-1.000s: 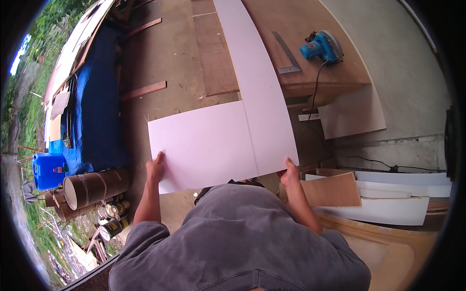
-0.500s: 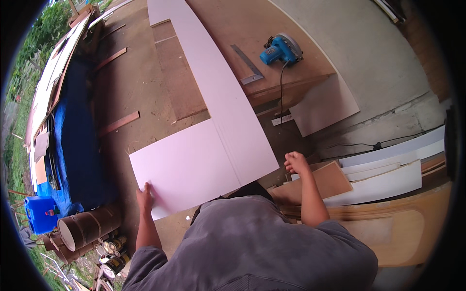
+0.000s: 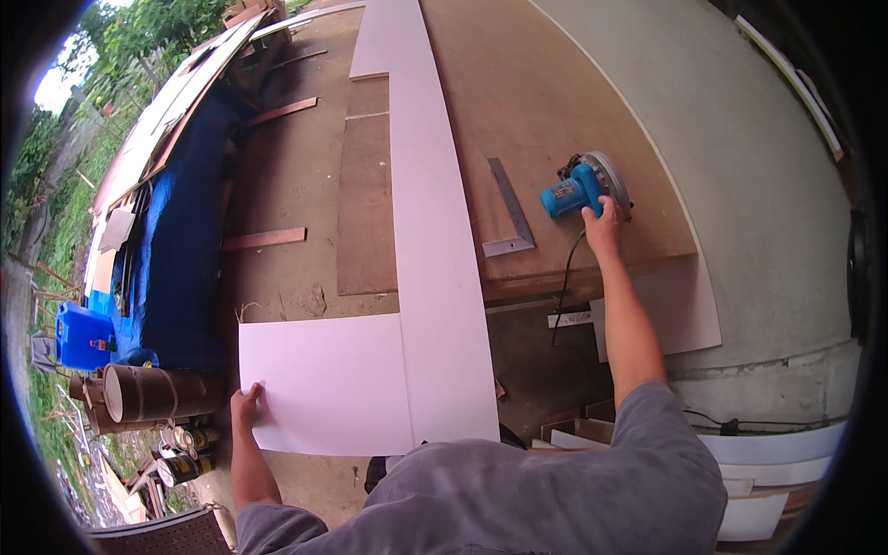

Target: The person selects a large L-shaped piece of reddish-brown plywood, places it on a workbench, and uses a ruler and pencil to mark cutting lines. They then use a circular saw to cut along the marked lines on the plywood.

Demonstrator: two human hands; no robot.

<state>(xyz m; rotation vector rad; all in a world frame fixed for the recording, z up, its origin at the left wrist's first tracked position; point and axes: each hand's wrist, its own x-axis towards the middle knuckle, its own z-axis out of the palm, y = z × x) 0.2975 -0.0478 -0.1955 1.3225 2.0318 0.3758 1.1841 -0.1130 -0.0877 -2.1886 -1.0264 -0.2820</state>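
A large L-shaped white panel (image 3: pixel 324 379) stretches from near my body to the far end of a brown work table. With my left hand (image 3: pixel 245 405) I grip its left edge, thumb on the top face and fingers beneath. My right arm reaches forward, and my right hand (image 3: pixel 601 225) is closed around the rear handle of a blue circular saw (image 3: pixel 572 194). The saw rests on the tabletop (image 3: pixel 592 120), its black cord hanging over the near edge. Left of the saw lies a metal try square (image 3: pixel 513 211), apart from my hand.
Offcut boards (image 3: pixel 758 472) are stacked at lower right, near a cord on the concrete floor (image 3: pixel 768 185). On the left are a blue tarp (image 3: pixel 180 222), a blue jerrycan (image 3: pixel 85 335), a rusty drum (image 3: pixel 166 395) and paint cans (image 3: pixel 180 467). Wooden bars (image 3: pixel 264 240) jut out beside the tarp.
My right hand has moved forward from beside the panel's near corner onto the circular saw. My left hand still holds the panel's edge. The whole view has shifted and turned.
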